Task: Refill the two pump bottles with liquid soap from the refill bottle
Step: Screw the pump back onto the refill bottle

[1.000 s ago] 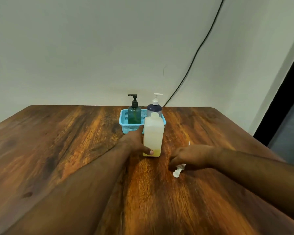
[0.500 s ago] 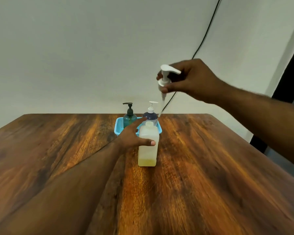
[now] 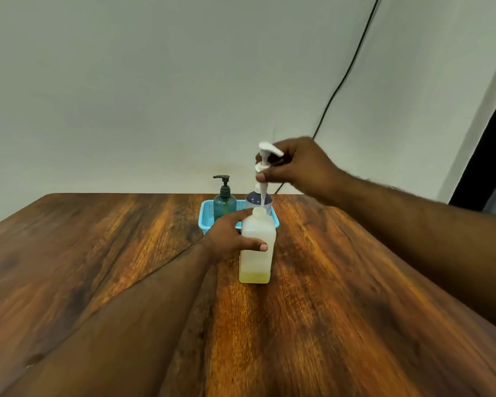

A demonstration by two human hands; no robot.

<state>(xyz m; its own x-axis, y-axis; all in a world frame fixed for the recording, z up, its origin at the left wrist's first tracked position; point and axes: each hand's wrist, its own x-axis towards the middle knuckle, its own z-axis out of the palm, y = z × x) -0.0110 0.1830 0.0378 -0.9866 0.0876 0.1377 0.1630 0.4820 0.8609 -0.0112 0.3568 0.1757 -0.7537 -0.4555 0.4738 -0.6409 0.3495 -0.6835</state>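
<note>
R hand [image 3: 304, 167]: thumb and fingers [image 3: 262, 176] pinch the collar of a white pump head [image 3: 265, 159], nozzle pointing R, held upright above the refill bottle [image 3: 257, 247]. Its dip tube [image 3: 261, 196] hangs straight down; tip looks just at or inside the bottle's open neck, but blur makes that hard to call. Wrist bent slightly down, knuckles up, forearm coming in from the R edge of view, raised off the bench [image 3: 98, 253].

L hand [image 3: 229, 236]: fingers wrapped round the upper body of the refill bottle from its L side, thumb across the near face, index up near the shoulder. Grip firm enough to steady it. Forearm runs low over the bench from lower L.

Refill bottle: translucent white, square-sided, upright on the bench, mid-frame. Shallow layer of yellow liquid at the bottom, rest looks empty.

Just behind it: small blue basket [image 3: 205, 216] w/ perforated walls, on the bench near the far edge. Inside, two pump bottles side by side: green bottle [image 3: 224, 204] on the L w/ dark pump on, navy bottle [image 3: 259, 199] on the R, partly hidden by the dip tube and refill bottle; its top can't be read.

Bench: dark wood grain. Pale wall behind, black cable [image 3: 347, 75] running diagonally down it toward the bench's far edge.
</note>
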